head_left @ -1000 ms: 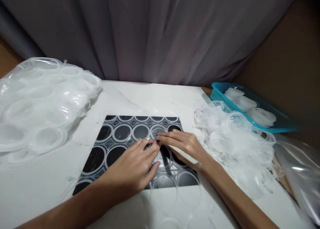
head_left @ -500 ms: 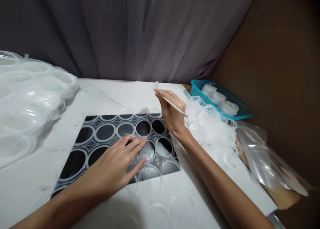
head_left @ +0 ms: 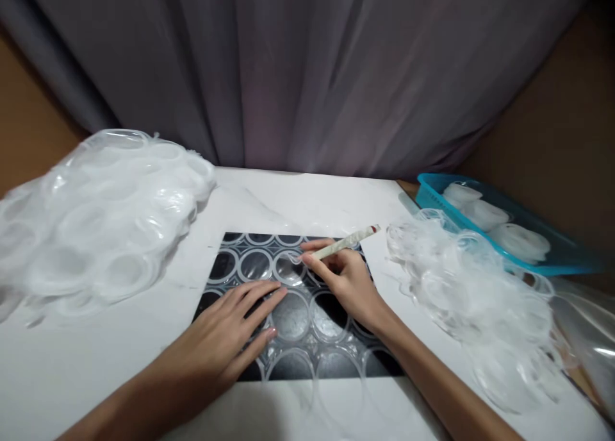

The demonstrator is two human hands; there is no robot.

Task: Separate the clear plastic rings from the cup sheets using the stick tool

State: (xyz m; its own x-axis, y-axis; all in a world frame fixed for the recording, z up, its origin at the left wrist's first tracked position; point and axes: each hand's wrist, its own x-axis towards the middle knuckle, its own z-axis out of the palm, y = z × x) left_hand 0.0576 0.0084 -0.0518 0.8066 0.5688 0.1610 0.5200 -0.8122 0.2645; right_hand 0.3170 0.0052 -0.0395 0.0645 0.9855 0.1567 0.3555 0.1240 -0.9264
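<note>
A clear plastic sheet with rows of whitish rings (head_left: pixel 289 316) lies over a black rectangular board (head_left: pixel 384 362). My left hand (head_left: pixel 243 319) rests palm down on the sheet, fingers stretched out and slightly spread. Between the fingers of my right hand (head_left: pixel 348 277) is a slim cream-coloured pen-shaped stick (head_left: pixel 346 241) with a reddish end pointing up and right. Its lower end is by a ring in the sheet's upper middle. A small clear curved piece (head_left: pixel 292 257) shows at that end; whether it is attached to the stick I cannot tell.
At the left sits a large pile of ringed plastic sheets (head_left: pixel 115 216). To the right lies a loose heap of clear rings and scraps (head_left: pixel 461 287). Behind it a blue basket (head_left: pixel 571 252) holds several white stacks. A grey curtain (head_left: pixel 288 75) hangs at the table's back edge.
My right hand has come from beyond the board's far edge back over the sheet, and the stick now slants up to the right. My left hand stays on the sheet. The camera view has shifted.
</note>
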